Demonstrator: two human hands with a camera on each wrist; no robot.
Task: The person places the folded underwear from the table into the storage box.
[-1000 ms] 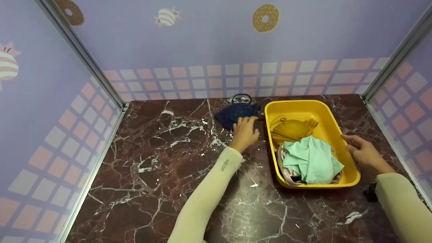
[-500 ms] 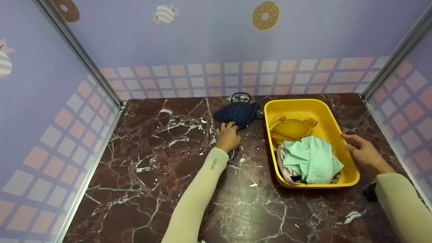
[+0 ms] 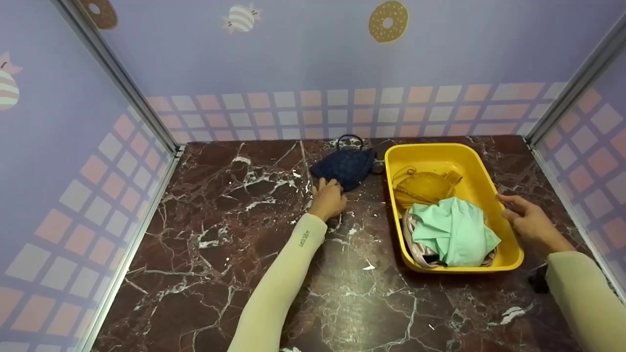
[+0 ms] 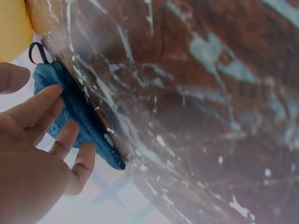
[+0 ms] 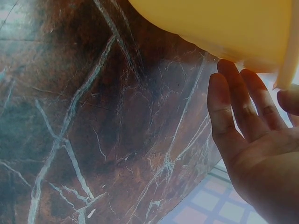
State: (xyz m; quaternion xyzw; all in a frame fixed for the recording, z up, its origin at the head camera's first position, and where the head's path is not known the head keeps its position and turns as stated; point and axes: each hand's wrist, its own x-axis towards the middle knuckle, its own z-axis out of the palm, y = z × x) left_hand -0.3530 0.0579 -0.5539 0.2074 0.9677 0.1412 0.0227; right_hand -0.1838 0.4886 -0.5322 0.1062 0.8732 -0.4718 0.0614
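A folded navy bra (image 3: 346, 166) lies on the marble-patterned surface, one strap looping toward the back wall. My left hand (image 3: 329, 199) is at its near edge, fingertips touching the fabric. In the left wrist view that hand (image 4: 35, 144) has its fingers spread and loosely bent against the blue cup (image 4: 81, 116), thumb apart. My right hand (image 3: 530, 222) grips the right rim of a yellow basin (image 3: 440, 151). Seen from the right wrist, its fingers (image 5: 243, 100) lie against the outer wall, with the thumb at the rim.
Inside the basin are a mustard bra (image 3: 424, 188), a mint-green cloth (image 3: 452, 232) and a pale pink garment (image 3: 414, 244) partly under it. Patterned panels (image 3: 313, 58) enclose the back and both sides. A small black object (image 3: 539, 279) shows by the right sleeve.
My left hand has moved left and back from over the navy bra's right part to its near edge, then stayed about there. The right hand keeps its hold on the basin.
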